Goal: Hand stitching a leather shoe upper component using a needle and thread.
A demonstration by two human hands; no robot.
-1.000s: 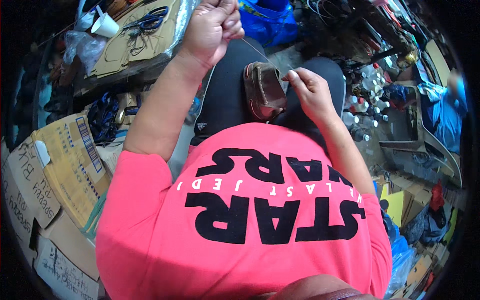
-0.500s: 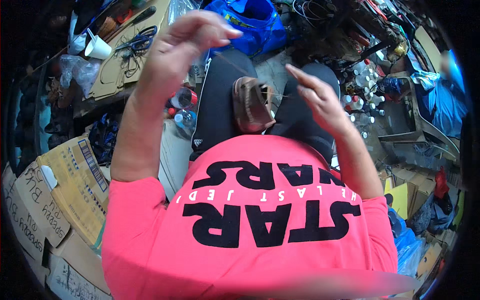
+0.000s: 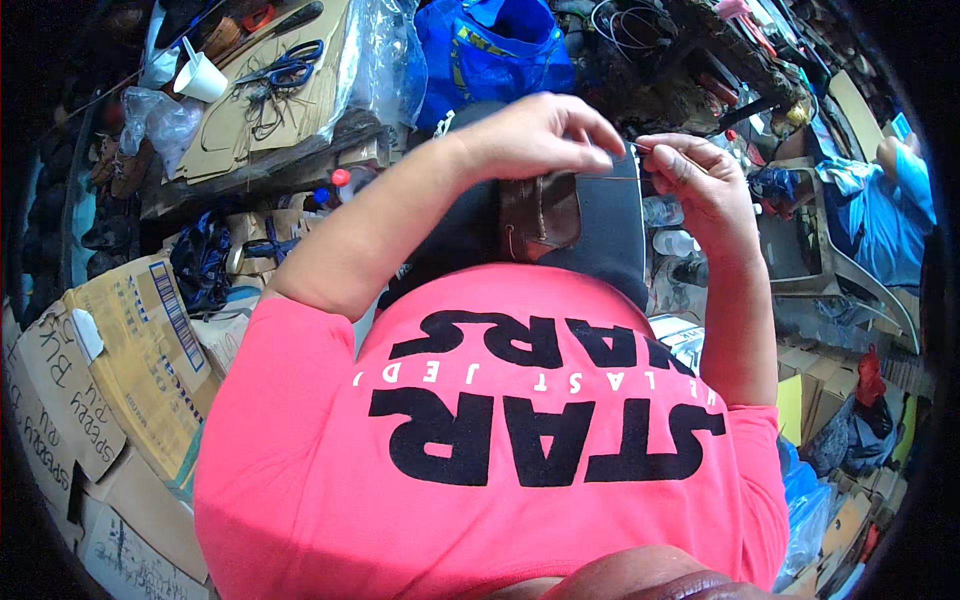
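Note:
A brown shoe (image 3: pixel 539 220) is between my thighs, partly covered by my left forearm. A thin thread (image 3: pixel 608 178) runs from it toward my right hand (image 3: pixel 703 180). My right hand is closed in a pinch on the thread, just past my right thigh. A thin, light tip shows at its fingertips; whether this is thread or a needle I cannot make out. My left hand (image 3: pixel 540 135) reaches across above the shoe with its fingers curled, close to the right fingertips. What it holds, if anything, is hidden.
Scissors (image 3: pixel 285 70) and loose threads lie on cardboard (image 3: pixel 222 135) at the far left, beside a white cup (image 3: pixel 200 77). A blue bag (image 3: pixel 495 60) stands ahead. Plastic bottles (image 3: pixel 675 242) are to the right of my legs. Cardboard boxes (image 3: pixel 140 360) fill the left side.
My left hand has come down and to the right, over the shoe. My right hand has moved farther right and now pinches. The shoe has shifted slightly right.

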